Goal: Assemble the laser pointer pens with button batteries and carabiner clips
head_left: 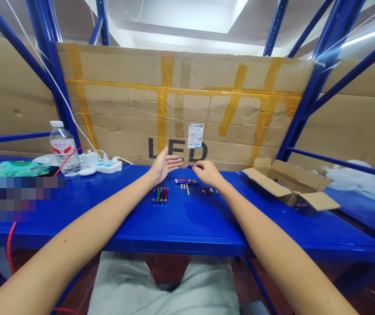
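Blue bench point(187, 227), taped cardboard wall point(124, 109) behind hands. Left hand point(164, 167) spread wide, palm up, empty. Right hand point(208, 173) pinching purple tube point(190, 166), between both hands. Coloured tubes point(160, 194) just below left hand; open carton point(292, 186) right of right hand; bottle point(63, 151) well left.

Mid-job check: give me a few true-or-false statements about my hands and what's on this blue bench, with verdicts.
1. The left hand is open and holds nothing. True.
2. The right hand pinches a small purple tube. True.
3. The water bottle lies on its side. False: it stands upright with its cap on.
4. The cardboard box sits left of both hands. False: it is on the right, with its flaps open.
5. A row of coloured tubes lies on the blue bench. True.
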A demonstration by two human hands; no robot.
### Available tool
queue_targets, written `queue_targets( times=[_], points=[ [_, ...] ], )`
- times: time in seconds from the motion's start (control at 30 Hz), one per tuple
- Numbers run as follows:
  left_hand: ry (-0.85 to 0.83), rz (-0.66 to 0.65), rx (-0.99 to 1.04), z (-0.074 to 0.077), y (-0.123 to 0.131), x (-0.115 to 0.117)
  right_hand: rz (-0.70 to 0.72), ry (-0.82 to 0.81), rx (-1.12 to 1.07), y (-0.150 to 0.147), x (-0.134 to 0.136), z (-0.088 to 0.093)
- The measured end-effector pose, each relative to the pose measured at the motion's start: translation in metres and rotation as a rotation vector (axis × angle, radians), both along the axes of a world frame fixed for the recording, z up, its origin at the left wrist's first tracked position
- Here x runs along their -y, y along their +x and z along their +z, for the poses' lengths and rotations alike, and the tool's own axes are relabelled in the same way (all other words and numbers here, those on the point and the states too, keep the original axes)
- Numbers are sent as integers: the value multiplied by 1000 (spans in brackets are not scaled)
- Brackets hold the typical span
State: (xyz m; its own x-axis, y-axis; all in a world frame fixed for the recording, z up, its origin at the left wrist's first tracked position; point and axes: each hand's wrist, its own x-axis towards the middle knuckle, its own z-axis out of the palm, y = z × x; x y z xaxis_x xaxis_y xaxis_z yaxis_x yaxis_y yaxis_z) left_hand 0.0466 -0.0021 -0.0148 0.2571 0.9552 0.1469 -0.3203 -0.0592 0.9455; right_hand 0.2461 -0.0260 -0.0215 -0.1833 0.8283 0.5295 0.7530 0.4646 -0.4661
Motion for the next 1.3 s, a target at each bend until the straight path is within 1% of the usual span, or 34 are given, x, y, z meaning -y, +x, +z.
queue_targets(
  times=[0.43,0.67,0.8,0.97,1.13,1.3],
  points=[
    [-26,5,46,3,0,2,-18,59,18,1,2,2],
    [-13,1,46,2,0,0,-24,71,9,1,2,2],
    [-15,8,44,1,0,-2,-57,53,-34,-1,3,4],
    [-14,-4,76,0,0,-3,-119,69,-72,1,4,6],
    [-36,8,101,0,0,-4,-121,60,-54,1,6,7],
    [-61,9,125,-1,1,-5,-128,188,-104,0,7,8]
  ],
)
